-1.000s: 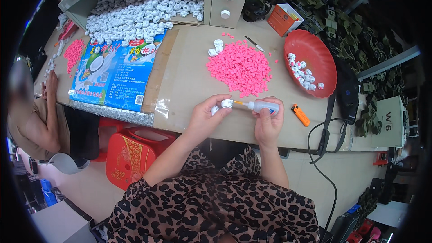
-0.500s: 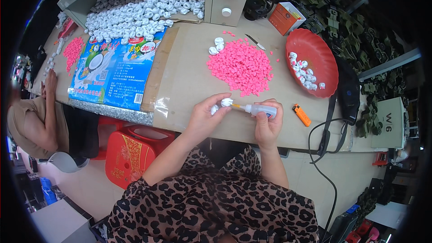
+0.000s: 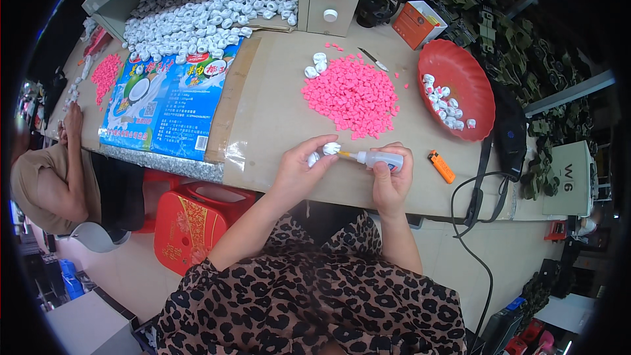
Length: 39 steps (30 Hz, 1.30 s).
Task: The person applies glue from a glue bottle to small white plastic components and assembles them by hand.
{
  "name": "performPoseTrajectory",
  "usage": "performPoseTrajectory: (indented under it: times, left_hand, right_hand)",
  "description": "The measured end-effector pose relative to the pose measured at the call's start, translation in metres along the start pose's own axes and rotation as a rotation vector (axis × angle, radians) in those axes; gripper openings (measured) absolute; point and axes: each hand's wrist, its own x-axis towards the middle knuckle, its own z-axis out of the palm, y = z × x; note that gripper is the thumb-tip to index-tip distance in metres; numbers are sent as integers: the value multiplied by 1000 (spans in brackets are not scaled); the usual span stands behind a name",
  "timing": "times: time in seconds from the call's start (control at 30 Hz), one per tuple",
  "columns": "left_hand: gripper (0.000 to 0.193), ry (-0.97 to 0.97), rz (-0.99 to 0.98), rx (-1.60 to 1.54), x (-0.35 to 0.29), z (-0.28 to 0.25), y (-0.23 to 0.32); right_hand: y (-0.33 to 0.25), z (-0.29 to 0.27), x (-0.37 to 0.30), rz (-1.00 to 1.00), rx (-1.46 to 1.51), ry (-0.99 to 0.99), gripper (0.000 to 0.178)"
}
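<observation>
Between the thumb and fingers of my left hand (image 3: pixel 301 164) is a small white rounded piece (image 3: pixel 331 148), with a second white piece (image 3: pixel 313 159) tucked closer to the palm. My right hand (image 3: pixel 392 184) is closed around a clear squeeze bottle (image 3: pixel 382 160) lying sideways. The bottle's thin yellowish nozzle (image 3: pixel 346 154) points left and meets the white piece, or comes very close to it. Just beyond both hands a heap of small pink pieces (image 3: pixel 351 95) covers part of the table, with a few white pieces (image 3: pixel 315 66) at its far left edge.
A red scalloped bowl (image 3: pixel 470 85) holding several white pieces stands to the right, near an orange lighter (image 3: pixel 441 166). A small knife (image 3: pixel 373 59) lies behind the pink heap. Many white pieces (image 3: pixel 190 29) fill the back left. Another person (image 3: pixel 56 171) sits at the far left.
My hands, the bottle and the white pieces stay almost still. At the far left, the other person's arm has shifted slightly.
</observation>
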Motion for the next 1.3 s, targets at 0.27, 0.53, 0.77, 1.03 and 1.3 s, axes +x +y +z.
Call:
performPoseTrajectory:
  times: [0.27, 0.53, 0.77, 1.03, 1.3]
  left_hand:
    - [31, 1, 9, 4, 0, 0, -1]
    - [30, 14, -15, -11, 0, -1, -1]
    - [29, 35, -36, -21, 0, 0, 1]
    - [28, 64, -36, -29, 1, 0, -2]
    - [29, 69, 7, -2, 1, 1, -3]
  right_hand:
    - [-5, 5, 1, 4, -10, 25, 25]
    - [-2, 6, -1, -70, -114, 13, 24]
    - [-2, 8, -2, -119, -177, 18, 24]
    - [-7, 8, 0, -92, -190, 19, 24]
    - [-5, 6, 0, -125, -172, 23, 22]
